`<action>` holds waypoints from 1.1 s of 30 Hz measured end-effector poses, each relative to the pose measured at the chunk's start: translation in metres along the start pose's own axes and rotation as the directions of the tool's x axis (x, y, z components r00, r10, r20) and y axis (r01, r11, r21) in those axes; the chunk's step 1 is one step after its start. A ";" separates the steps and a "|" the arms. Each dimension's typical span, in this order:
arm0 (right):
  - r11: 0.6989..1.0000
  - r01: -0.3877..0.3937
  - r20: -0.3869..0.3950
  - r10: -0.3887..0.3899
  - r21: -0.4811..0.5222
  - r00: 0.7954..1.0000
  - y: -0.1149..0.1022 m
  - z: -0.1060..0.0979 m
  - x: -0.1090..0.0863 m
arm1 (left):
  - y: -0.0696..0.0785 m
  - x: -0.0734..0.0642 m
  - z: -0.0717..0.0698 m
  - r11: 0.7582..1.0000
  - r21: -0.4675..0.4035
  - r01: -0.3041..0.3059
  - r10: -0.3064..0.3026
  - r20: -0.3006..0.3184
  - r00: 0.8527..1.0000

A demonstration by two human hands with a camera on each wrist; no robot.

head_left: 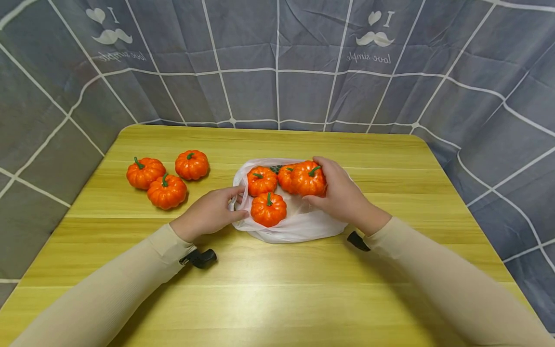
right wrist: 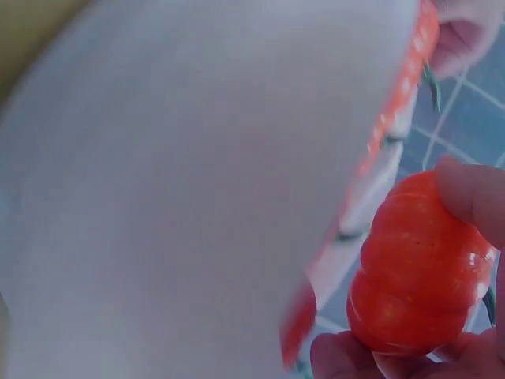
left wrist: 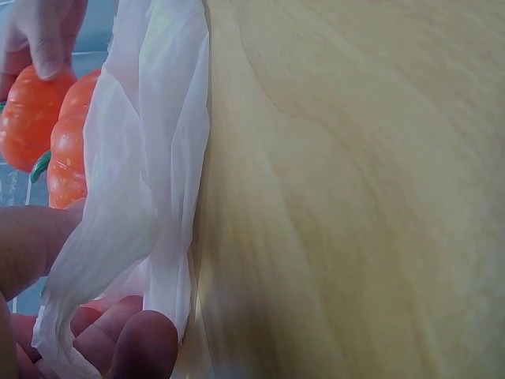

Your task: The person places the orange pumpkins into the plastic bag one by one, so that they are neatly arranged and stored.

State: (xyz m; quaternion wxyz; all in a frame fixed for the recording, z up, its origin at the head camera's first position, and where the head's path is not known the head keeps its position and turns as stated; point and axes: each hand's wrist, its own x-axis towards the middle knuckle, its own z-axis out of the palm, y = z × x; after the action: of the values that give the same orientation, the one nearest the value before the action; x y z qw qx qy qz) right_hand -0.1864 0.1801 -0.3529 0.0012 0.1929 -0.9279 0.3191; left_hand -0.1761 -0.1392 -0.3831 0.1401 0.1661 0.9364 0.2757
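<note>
A white plastic bag (head_left: 303, 230) lies open at the middle of the table, with several small orange pumpkins inside it. One pumpkin (head_left: 269, 209) sits at the near left of its mouth, another pumpkin (head_left: 262, 180) just behind. My right hand (head_left: 340, 195) grips a pumpkin (right wrist: 418, 268) with a green stem over the right part of the bag, overlapping one more pumpkin (head_left: 286, 178) in the head view. At the bag's left rim, my left hand (head_left: 214, 209) holds the thin plastic between thumb and fingers; the left wrist view shows the folded rim (left wrist: 118, 237) there.
Three more orange pumpkins stand in a group on the left: one at the rear (head_left: 191, 165), one leftmost (head_left: 145, 173), one nearest me (head_left: 167, 191). The wooden table (head_left: 277, 299) has a grey checked curtain (head_left: 256, 96) around its back and sides.
</note>
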 end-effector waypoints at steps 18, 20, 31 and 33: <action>0.995 0.024 0.118 -0.012 -0.099 0.993 -0.001 0.024 -0.015 | 0.000 -0.001 0.000 1.000 -0.001 -0.007 0.007 0.000 1.000; 0.994 0.028 0.130 -0.013 -0.109 0.991 0.001 0.025 -0.015 | 0.000 -0.001 -0.001 1.000 0.001 -0.006 0.006 0.002 1.000; 0.991 -0.024 0.203 0.051 -0.132 0.978 0.002 0.029 -0.018 | 0.002 0.000 -0.002 1.000 -0.005 -0.004 0.004 0.006 1.000; 0.991 -0.025 0.206 0.052 -0.133 0.977 0.002 0.029 -0.018 | 0.001 0.000 -0.001 1.000 -0.005 -0.007 0.007 0.005 1.000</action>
State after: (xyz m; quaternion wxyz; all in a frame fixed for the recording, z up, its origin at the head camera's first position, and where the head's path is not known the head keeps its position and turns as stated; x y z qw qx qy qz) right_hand -0.1663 0.1706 -0.3792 -0.0902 0.2067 -0.9452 0.2360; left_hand -0.1759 -0.1390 -0.3814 0.1419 0.1698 0.9347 0.2783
